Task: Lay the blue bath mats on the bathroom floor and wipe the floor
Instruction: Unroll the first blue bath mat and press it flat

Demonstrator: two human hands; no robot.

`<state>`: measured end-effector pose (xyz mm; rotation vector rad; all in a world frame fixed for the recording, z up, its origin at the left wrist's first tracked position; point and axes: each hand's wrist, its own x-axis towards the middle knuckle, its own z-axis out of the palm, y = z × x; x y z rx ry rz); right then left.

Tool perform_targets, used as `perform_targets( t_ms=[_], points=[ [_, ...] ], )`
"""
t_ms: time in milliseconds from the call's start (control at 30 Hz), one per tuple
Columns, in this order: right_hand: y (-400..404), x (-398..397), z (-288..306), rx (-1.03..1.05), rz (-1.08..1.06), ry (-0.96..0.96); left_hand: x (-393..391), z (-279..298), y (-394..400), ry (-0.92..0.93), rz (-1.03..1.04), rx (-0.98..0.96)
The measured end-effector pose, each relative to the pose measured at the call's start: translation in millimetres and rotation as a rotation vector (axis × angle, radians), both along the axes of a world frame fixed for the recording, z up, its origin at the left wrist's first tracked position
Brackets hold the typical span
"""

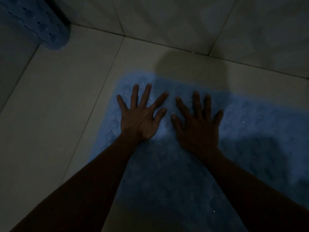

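Both hands are lying flat with fingers spread on one blue mat (242, 131), gripping nothing: the left hand (142, 119) is pressing near its left edge, the right hand (198, 128) just beside it. Judging by the splayed palms, the person is pressing the mat down so it sits flush against the floor (55, 101), close to the wall (167, 19). A second mat (40, 22) is waiting at the top left corner, apparently rolled or draped. Two mats, two hands; no cloth is showing.
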<state>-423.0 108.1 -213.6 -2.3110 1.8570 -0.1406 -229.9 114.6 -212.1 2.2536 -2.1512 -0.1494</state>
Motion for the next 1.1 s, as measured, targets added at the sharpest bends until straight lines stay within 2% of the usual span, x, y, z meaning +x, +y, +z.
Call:
perform_targets(
  t_ms=[267, 433, 533, 633, 767, 867, 1100],
  points=[
    [2, 0, 2, -0.022, -0.010, 0.060, -1, 1, -1, 0.001, 0.007, -0.014],
    [-2, 1, -1, 0.075, 0.004, 0.052, 0, 0, 0, 0.012, 0.010, -0.011],
    [2, 2, -2, 0.065, -0.026, 0.021, -3, -1, 2, 0.015, 0.022, -0.001],
    [7, 11, 7, 0.153, -0.071, -0.015, -7, 8, 15, 0.088, 0.093, 0.050],
    [58, 9, 18, 0.200, -0.083, -0.070, -8, 10, 82, 0.095, 0.100, 0.096],
    [125, -1, 15, 0.174, 0.014, 0.016, -6, 12, 133, 0.082, 0.151, 0.122],
    [151, -2, 12, 0.108, 0.029, 0.074, -7, 11, 148, 0.063, 0.180, 0.111]
  ],
)
